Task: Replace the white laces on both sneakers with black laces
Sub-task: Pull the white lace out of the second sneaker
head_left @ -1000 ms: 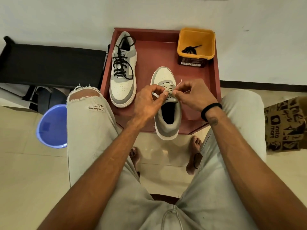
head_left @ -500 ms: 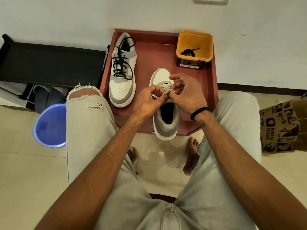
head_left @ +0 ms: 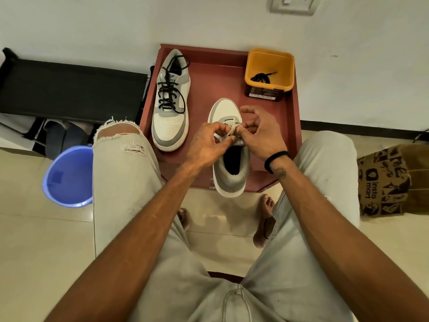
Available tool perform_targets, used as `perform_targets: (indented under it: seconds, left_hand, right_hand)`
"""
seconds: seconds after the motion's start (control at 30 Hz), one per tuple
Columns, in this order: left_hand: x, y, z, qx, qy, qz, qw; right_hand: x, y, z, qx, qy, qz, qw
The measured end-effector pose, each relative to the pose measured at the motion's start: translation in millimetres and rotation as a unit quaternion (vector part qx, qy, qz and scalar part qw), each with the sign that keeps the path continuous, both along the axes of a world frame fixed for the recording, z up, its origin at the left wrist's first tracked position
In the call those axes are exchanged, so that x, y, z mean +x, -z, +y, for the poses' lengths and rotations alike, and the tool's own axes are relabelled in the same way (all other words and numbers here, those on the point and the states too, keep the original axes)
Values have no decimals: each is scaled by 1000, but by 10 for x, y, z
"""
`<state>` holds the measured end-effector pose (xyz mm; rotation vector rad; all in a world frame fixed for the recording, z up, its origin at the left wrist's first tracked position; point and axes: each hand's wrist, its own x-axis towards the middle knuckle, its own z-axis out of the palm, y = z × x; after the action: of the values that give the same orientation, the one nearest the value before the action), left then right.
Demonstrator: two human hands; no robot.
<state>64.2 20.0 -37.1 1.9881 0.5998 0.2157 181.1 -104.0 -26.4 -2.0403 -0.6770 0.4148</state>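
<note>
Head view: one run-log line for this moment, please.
left hand pinches white lace | right hand pinches it | far sneaker black-laced | spare lace in tub

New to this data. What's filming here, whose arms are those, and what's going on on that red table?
No robot here: a person wears a camera on the head, looking down at their own arms and knees. On the red table stand two sneakers. The far sneaker already has black laces. The near sneaker has a white lace, which the left hand and right hand both pinch over the eyelets. The yellow tub holds a spare black lace.
</note>
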Motion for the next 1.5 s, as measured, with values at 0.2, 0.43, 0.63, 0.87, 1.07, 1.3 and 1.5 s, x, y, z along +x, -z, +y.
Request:
perform_targets:
  seconds: [0.2,0.43,0.63,0.87,1.07,1.3,1.5]
  left_hand:
    - [16,88,20,-31,-38,1,999]
    - [17,10,-36,-49,-69,-29,996]
    - [31,-26,-30,27,-120,-75,990]
    - [16,-24,-18,72,-100,-70,990]
    - [23,-20,-13,111,-68,-63,990]
    - [-17,-47,40,223,-32,-56,973]
    - [-19,-95,60,169,-87,-57,980]
  right_hand:
    - [-1,-39,-16,38,-2,78,996]
    - [-11,-72,-31,71,-17,78,994]
    - [-5,-76,-40,70,-39,71,994]
    - [1,-56,-33,71,-32,66,995]
    - [0,-49,-39,70,-34,61,995]
    - [-7,-50,-32,45,-43,28,998]
    - [-12,-51,-45,-17,-46,-65,997]
